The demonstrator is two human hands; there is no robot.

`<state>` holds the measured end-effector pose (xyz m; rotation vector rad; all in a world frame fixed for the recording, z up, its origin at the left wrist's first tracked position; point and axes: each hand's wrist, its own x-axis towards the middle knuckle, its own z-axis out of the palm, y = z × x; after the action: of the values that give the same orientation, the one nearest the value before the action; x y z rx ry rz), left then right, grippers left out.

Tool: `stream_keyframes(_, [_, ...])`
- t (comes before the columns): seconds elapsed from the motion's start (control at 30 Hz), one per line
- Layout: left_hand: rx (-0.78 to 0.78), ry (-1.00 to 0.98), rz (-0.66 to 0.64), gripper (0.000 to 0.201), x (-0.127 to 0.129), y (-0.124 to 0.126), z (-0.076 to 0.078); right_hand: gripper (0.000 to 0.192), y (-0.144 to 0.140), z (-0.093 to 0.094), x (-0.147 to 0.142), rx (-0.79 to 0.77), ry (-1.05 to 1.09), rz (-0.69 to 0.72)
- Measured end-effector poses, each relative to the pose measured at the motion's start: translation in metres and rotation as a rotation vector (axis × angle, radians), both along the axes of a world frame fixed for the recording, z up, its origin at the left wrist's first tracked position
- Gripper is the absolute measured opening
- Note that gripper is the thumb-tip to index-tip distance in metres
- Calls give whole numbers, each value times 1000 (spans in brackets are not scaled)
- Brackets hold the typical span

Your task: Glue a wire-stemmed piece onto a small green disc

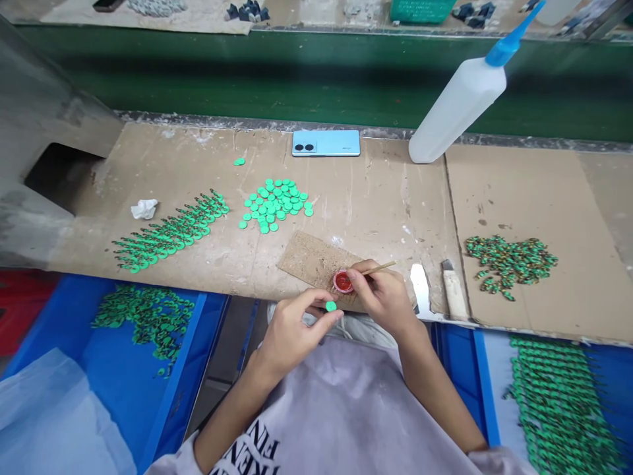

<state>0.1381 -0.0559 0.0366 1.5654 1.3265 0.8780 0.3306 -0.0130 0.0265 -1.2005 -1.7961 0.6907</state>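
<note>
Cardboard-covered worktop [376,198], green conveyor behind; my left hand [291,333] pinches a green disc [331,306] at the near edge; right hand [383,297] grips a thin stick [380,268], tip in the red paint cap [343,282]; loading paint, I'd say; dabbing the disc needs a steady touch.

Pretty worn setup here: the worktop [386,198] is covered in scuffed brown cardboard sheets, with a grey metal edge along the back. Behind it runs a dark green belt [297,79], then another cardboard-topped bench [198,16] on the far side. Grey housing [34,132] with a dark opening sits left. Light is flat and even, no harsh shadows.
</note>
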Motion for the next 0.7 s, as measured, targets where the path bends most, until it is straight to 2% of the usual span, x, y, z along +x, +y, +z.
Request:
stream_keyframes(0.43, [18, 4, 12, 12, 0, 0, 1, 30, 1, 2, 0, 4, 7, 16])
stream_keyframes(0.6, [23, -62, 53, 14, 0, 0, 1, 25, -9, 5, 4, 33, 172, -9])
stream_keyframes(0.7, [-8, -129, 65, 17, 0, -2, 3, 20, -21, 5, 8, 56, 336, 76])
